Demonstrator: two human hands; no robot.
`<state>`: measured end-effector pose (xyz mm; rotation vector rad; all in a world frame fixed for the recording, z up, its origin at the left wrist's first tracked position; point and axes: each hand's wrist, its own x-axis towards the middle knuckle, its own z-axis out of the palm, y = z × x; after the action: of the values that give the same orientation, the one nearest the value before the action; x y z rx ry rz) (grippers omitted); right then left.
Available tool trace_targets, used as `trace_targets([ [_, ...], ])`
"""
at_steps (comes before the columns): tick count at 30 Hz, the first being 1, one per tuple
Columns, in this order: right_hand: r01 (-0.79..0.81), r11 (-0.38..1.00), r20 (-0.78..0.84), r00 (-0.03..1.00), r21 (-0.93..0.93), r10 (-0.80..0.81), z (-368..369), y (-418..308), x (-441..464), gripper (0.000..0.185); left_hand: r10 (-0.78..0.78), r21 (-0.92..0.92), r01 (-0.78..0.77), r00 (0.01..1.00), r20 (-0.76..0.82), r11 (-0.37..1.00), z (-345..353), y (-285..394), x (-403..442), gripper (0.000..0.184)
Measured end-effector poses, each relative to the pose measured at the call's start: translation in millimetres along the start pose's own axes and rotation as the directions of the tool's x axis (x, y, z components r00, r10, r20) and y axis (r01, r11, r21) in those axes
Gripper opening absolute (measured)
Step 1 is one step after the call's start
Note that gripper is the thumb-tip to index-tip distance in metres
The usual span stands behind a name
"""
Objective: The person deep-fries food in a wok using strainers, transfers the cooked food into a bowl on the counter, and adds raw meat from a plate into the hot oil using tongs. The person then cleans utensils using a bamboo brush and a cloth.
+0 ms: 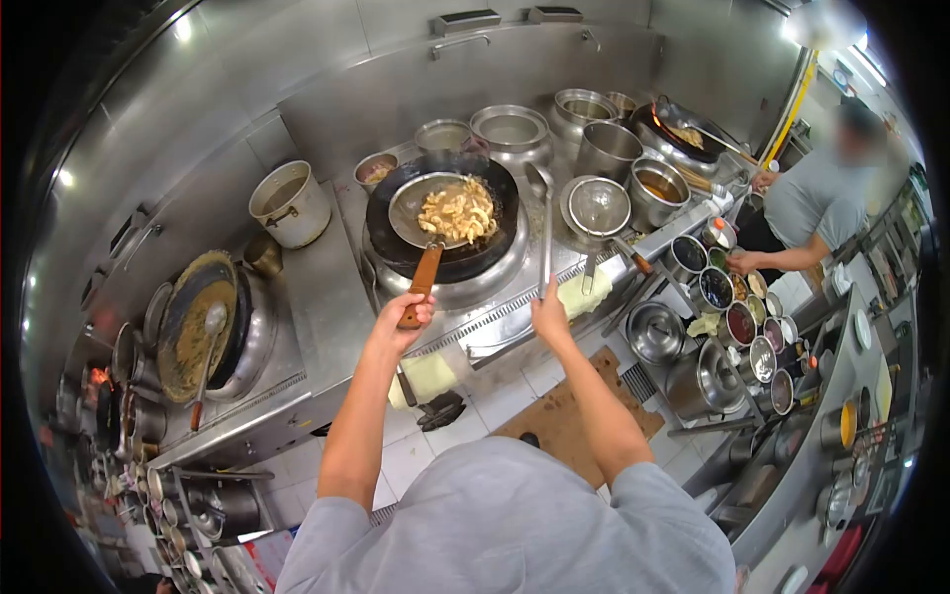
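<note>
My left hand is closed around the wooden handle of a strainer. The strainer sits over a black wok, with pale brown pieces of food in it and at its right side. I cannot tell how many of the pieces lie in the wok itself. In my right hand is the long metal handle of a ladle. Its bowl points away from me, to the right of the wok and apart from the food. A yellowish cloth lies beside my right hand.
A second strainer rests on a pot to the right. Several metal pots stand behind the wok. To the left are a large pot and another wok with a ladle. A co-worker stands at right, near seasoning containers.
</note>
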<state>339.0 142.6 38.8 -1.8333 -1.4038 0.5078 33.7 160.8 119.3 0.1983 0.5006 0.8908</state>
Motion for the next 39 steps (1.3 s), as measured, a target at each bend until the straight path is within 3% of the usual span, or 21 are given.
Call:
trace_targets([
  [3, -0.177, 0.984, 0.051, 0.983, 0.016, 0.176, -1, 52, -16, 0.07, 0.099, 0.042, -0.101, 0.994, 0.037, 0.994, 3, -3, -14, 0.023],
  [5, -0.077, 0.992, -0.043, 0.996, -0.096, 0.073, 22, 105, -29, 0.071, 0.055, 0.019, -0.056, 0.998, 0.039, 0.998, -11, -11, -21, 0.03],
  [7, -0.086, 0.979, -0.124, 0.99, -0.185, 0.064, 40, 120, -40, 0.07, 0.139, -0.036, -0.135, 0.981, 0.138, 0.99, -18, -29, -26, 0.027],
  [9, -0.225, 0.925, 0.1, 0.974, 0.306, 0.204, 47, 122, -47, 0.064, 0.17, 0.077, -0.174, 0.984, 0.047, 0.982, -10, -37, -20, 0.023],
  [10, -0.449, 0.608, 0.341, 0.893, 0.654, 0.293, 39, 112, -48, 0.054, 0.109, 0.044, -0.112, 0.992, 0.062, 0.993, -15, -19, -11, 0.025],
  [11, -0.463, 0.6, 0.34, 0.886, 0.652, 0.315, 43, 133, -46, 0.054, 0.048, 0.014, -0.049, 0.995, 0.084, 0.999, -2, -15, -4, 0.027],
  [13, -0.668, 0.196, 0.53, 0.707, 0.718, 0.468, 59, 182, -32, 0.045, 0.076, 0.064, -0.077, 0.997, 0.017, 0.995, 16, -15, -2, 0.018],
  [16, -0.727, 0.304, 0.421, 0.63, 0.616, 0.653, 77, 244, -16, 0.044, 0.042, -0.011, -0.042, 0.999, -0.003, 0.999, 23, -17, -2, 0.018],
  [17, -0.748, 0.372, 0.341, 0.607, 0.55, 0.718, 82, 258, -6, 0.045, 0.078, -0.005, -0.078, 0.997, -0.029, 0.997, 30, -19, -2, 0.018],
  [19, -0.779, 0.382, 0.36, 0.586, 0.497, 0.726, 96, 293, 20, 0.046, 0.159, 0.022, -0.158, 0.986, -0.055, 0.987, 30, -17, -1, 0.019],
  [21, -0.694, 0.469, 0.339, 0.695, 0.546, 0.634, 111, 317, 41, 0.048, 0.16, -0.009, -0.161, 0.985, -0.062, 0.987, 23, -15, -4, 0.032],
  [23, -0.697, 0.349, 0.408, 0.675, 0.627, 0.615, 126, 343, 58, 0.045, 0.219, 0.008, -0.219, 0.972, -0.09, 0.976, 27, -19, -6, 0.034],
  [26, -0.698, 0.322, 0.435, 0.674, 0.639, 0.597, 135, 354, 69, 0.04, 0.268, 0.031, -0.267, 0.957, -0.114, 0.963, 33, -26, -6, 0.038],
  [28, -0.698, 0.14, 0.343, 0.504, 0.703, 0.793, 137, 351, 73, 0.023, 0.283, 0.063, -0.277, 0.953, -0.106, 0.959, 37, -30, -7, 0.037],
  [29, -0.704, 0.138, 0.339, 0.493, 0.696, 0.802, 134, 343, 60, 0.023, 0.271, 0.055, -0.267, 0.955, -0.115, 0.962, 40, -32, -8, 0.037],
  [31, -0.663, 0.379, 0.058, 0.537, 0.646, 0.841, 121, 316, 45, 0.023, 0.302, 0.031, -0.3, 0.943, -0.139, 0.953, 48, -32, -9, 0.032],
  [33, -0.572, 0.349, 0.122, 0.628, 0.742, 0.769, 97, 326, 23, 0.028, 0.341, 0.037, -0.339, 0.933, -0.115, 0.94, 56, -28, -10, 0.029],
  [34, -0.555, 0.368, 0.127, 0.661, 0.746, 0.74, 77, 300, 42, 0.028, 0.31, -0.051, -0.316, 0.946, -0.097, 0.947, 51, -24, -12, 0.028],
  [36, -0.337, 0.065, 0.221, 0.739, 0.939, 0.637, 11, 237, 30, 0.04, 0.278, -0.121, -0.285, 0.958, -0.07, 0.951, 55, -27, -21, 0.026],
  [37, -0.339, 0.074, 0.225, 0.757, 0.938, 0.614, 1, 220, 41, 0.04, 0.263, -0.145, -0.272, 0.962, -0.076, 0.951, 61, -28, -19, 0.025],
  [39, -0.414, -0.147, 0.431, 0.764, 0.898, 0.48, -21, 183, 83, 0.041, 0.281, -0.148, -0.289, 0.957, -0.068, 0.946, 75, -25, -18, 0.026],
])
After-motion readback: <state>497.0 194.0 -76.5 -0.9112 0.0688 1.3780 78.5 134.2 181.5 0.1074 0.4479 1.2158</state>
